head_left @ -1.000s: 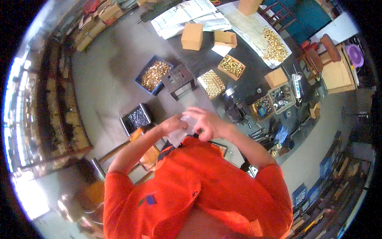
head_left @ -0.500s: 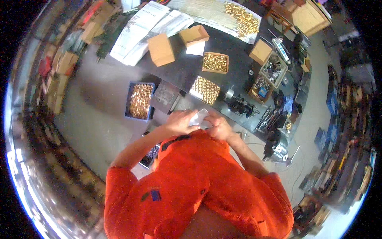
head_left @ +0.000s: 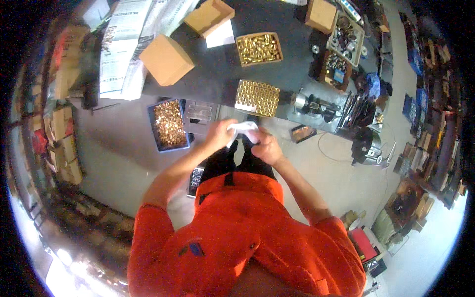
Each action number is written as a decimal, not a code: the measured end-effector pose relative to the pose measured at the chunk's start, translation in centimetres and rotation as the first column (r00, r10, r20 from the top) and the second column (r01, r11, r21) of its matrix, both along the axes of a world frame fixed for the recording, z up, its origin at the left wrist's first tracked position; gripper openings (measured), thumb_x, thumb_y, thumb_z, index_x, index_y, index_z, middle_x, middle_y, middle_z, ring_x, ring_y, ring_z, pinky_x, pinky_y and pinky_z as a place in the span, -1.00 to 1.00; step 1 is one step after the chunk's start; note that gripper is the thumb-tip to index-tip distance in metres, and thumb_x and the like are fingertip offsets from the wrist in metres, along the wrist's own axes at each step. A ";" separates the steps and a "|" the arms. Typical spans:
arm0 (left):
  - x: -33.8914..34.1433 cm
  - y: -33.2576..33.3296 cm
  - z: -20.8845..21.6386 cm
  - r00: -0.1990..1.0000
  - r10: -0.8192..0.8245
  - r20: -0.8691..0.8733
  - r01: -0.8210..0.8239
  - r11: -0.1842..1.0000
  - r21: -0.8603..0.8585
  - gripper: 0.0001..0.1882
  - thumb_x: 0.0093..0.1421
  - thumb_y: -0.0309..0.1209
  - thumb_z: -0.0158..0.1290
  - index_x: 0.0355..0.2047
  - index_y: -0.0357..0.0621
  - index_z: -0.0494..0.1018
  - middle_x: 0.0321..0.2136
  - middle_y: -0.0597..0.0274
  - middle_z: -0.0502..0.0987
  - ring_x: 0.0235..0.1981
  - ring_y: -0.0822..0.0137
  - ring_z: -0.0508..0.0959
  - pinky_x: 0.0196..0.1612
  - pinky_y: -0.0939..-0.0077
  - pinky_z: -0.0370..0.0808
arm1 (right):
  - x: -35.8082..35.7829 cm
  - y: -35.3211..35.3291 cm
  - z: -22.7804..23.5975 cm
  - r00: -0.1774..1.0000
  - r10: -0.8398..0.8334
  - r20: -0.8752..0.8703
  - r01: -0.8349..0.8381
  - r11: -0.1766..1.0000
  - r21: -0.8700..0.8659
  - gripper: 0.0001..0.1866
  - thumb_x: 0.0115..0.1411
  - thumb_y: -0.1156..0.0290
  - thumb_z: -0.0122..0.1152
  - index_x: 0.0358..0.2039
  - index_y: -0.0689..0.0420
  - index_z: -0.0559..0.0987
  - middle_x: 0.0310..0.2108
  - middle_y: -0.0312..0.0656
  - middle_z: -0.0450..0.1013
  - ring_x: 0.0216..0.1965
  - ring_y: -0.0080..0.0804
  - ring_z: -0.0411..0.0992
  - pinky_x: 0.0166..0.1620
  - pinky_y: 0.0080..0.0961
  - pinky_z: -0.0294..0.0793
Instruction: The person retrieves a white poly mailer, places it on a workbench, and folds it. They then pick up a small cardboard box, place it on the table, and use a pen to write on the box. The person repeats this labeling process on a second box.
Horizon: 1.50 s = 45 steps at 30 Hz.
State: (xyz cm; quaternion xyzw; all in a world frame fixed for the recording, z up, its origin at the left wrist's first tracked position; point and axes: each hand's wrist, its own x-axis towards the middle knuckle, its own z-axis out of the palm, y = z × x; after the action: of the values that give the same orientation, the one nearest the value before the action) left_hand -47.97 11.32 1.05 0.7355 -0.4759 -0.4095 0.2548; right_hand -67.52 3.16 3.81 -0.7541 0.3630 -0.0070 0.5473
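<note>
My left hand and my right hand meet in front of my orange shirt, both closed on a small white cloth stretched between them. Just beyond the hands, at the near edge of the dark workbench, stands a tray of upright brass pieces. A cardboard box of loose brass pieces lies farther back on the bench.
A blue bin of brass pieces sits on the floor to my left, below the bench edge. Closed cardboard boxes, papers, a small metal machine and trays of tools crowd the bench. Shelves line both sides.
The view has swung, so the bench and bins now sit higher and more centred. My hands stay together on the white cloth, now held lower, away from my chest.
</note>
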 end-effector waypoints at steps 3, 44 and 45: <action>0.5 -1.7 -2.6 0.985 0.167 -0.029 -0.169 0.985 -0.040 -0.80 0.05 -0.46 0.05 -0.28 -0.17 0.52 -0.42 0.06 0.57 -0.43 0.27 0.56 -0.35 0.41 0.46 | 1.6 0.1 -2.5 0.998 -0.059 -0.027 0.056 0.993 -0.104 -0.40 -0.26 0.40 0.19 -0.07 0.16 0.44 0.02 0.23 0.26 -0.11 0.09 0.39 -0.07 -0.28 0.44; -5.2 -1.5 -6.1 -0.043 0.644 -0.764 -0.717 0.513 0.473 -0.65 0.18 -0.39 0.02 -0.03 -0.17 0.32 -0.18 0.27 0.45 -0.17 0.38 0.47 -0.15 0.40 0.41 | 2.9 -0.5 -4.8 0.754 -0.644 0.126 0.318 0.527 0.788 -0.69 -0.10 0.70 0.11 -0.27 0.28 0.57 -0.02 -0.10 0.35 0.00 -0.29 0.34 -0.01 -0.41 0.43; -5.3 -1.3 -6.4 -0.067 0.675 -0.735 -0.695 0.497 0.520 -0.66 0.19 -0.38 0.01 -0.02 -0.13 0.32 -0.17 0.29 0.45 -0.16 0.39 0.46 -0.15 0.41 0.40 | 2.9 -0.2 -5.2 0.810 -0.561 0.171 0.343 0.689 0.638 -0.69 -0.10 0.70 0.11 -0.26 0.29 0.56 0.00 -0.07 0.34 -0.04 -0.29 0.37 -0.04 -0.43 0.44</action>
State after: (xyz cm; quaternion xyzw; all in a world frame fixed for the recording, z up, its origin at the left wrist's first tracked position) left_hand -53.23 10.02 -5.38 0.5210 0.1751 -0.5380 0.6391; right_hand -64.58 2.97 -1.36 -0.4210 0.4202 -0.1683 0.7861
